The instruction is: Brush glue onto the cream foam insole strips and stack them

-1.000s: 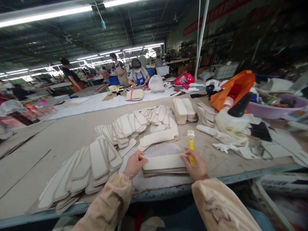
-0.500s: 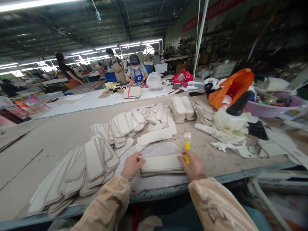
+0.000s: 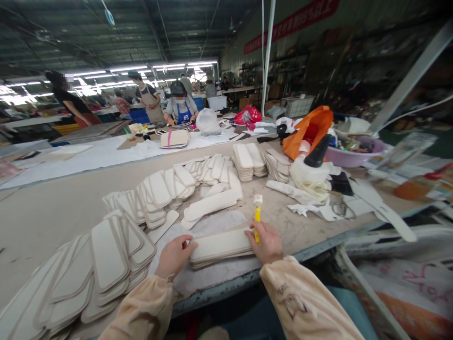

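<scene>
left hand: at left end of strip stack | right hand: holds yellow brush upright, at stack's right end | right: orange bag beside purple basin

1. Stack: long, narrow, off-white panels with rounded corners, lying flat on a white sheet. Its length runs sideways, the right end slightly farther away. The top panel is plain and pale; the edges beneath look greyer and sit a little unevenly.
2. Brush: yellow handle, whitish clumped head. It stands nearly upright, head up, at the stack's right end.
</scene>
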### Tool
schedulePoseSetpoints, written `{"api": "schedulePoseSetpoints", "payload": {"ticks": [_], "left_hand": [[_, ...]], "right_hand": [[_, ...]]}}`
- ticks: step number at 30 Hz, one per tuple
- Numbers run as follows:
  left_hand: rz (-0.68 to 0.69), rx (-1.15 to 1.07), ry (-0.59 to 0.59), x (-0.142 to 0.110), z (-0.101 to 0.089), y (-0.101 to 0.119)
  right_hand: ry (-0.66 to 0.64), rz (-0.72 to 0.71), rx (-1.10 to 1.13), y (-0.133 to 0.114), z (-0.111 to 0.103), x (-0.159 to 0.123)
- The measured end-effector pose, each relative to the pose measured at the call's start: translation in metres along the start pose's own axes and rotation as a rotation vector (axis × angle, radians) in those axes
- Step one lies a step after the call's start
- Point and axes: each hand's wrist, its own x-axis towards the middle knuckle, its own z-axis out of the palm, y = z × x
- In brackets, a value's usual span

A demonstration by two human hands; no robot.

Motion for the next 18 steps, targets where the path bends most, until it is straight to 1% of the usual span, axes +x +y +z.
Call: {"api": "schedulePoseSetpoints", "payload": {"ticks": [2,4,7,10,13,15,18], "left_hand": [[-0.001,-0.006,0.004,0.001,0.000,0.000],[-0.002,-0.026,0.008,0.002,0.001,-0.001],[0.000,-0.043,-0.003,0.007,0.003,-0.004],[0.003,-0.023,-0.027,0.012,0.005,-0.006],[0.002,-0.001,-0.046,0.012,0.002,-0.002],[-0.003,0.002,-0.040,0.010,0.000,0.003],[-0.007,-0.017,-0.007,0.007,-0.003,0.009]], "right_hand": [[0.025,-0.056,0.003,-0.005,-0.005,0.000],[0.026,-0.146,0.060,-0.015,-0.008,-0.004],[-0.043,-0.303,0.162,-0.035,-0.003,-0.013],[-0.116,-0.385,0.196,-0.049,0.007,-0.024],[-0.133,-0.351,0.187,-0.049,0.011,-0.029],[-0.127,-0.276,0.170,-0.041,0.009,-0.028],[-0.094,-0.143,0.129,-0.025,-0.001,-0.025]]}}
